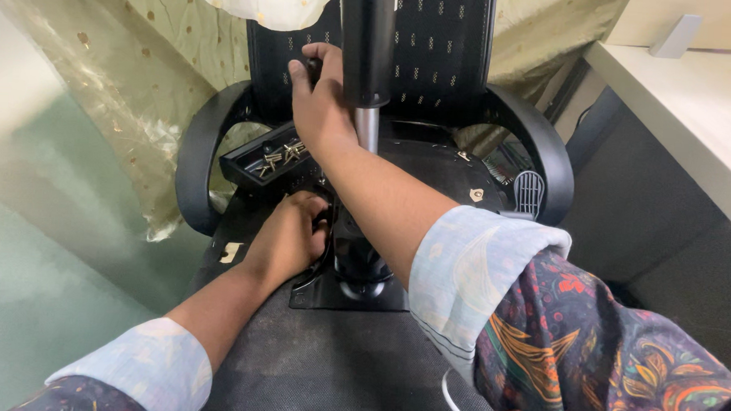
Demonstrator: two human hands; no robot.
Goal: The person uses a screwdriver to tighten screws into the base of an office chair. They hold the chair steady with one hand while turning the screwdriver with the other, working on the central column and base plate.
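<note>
Lying overturned, an office chair (374, 364) has its seat underside turned upward; the left hand (284, 239) is curled closed around the black mechanism plate (328, 291) at the gas cylinder (367, 55) base; the right hand (321, 103) is closed on a dark knob near the mesh backrest (440, 51); a small tray (255, 162) of screws is seen just beside the left armrest (195, 151).
</note>
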